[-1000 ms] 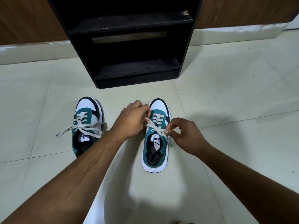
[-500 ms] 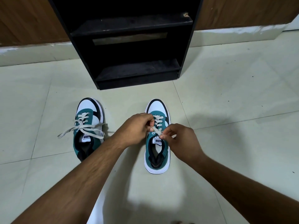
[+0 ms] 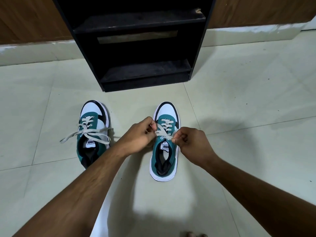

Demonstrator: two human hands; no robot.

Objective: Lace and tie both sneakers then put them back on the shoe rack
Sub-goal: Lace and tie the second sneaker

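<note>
Two green, white and black sneakers stand on the tiled floor, toes toward the shoe rack. On the right sneaker [image 3: 163,161] the beige lace [image 3: 162,133] crosses above the tongue. My left hand [image 3: 139,135] pinches one lace end at the shoe's left side. My right hand [image 3: 189,142] pinches the other end at its right side. The left sneaker [image 3: 91,134] sits apart, its lace ends [image 3: 89,134] lying loose across it and out to both sides.
The black shoe rack [image 3: 147,72] stands just beyond the sneakers, against a wood-panelled wall [image 3: 30,21] with a pale skirting. Its two visible shelves hold nothing. Pale floor tiles [image 3: 248,117] spread all around. Toes [image 3: 191,234] show at the bottom edge.
Both hands came together over the right sneaker's tongue, then drew slightly apart again, each still pinching a lace end. The left sneaker has not moved.
</note>
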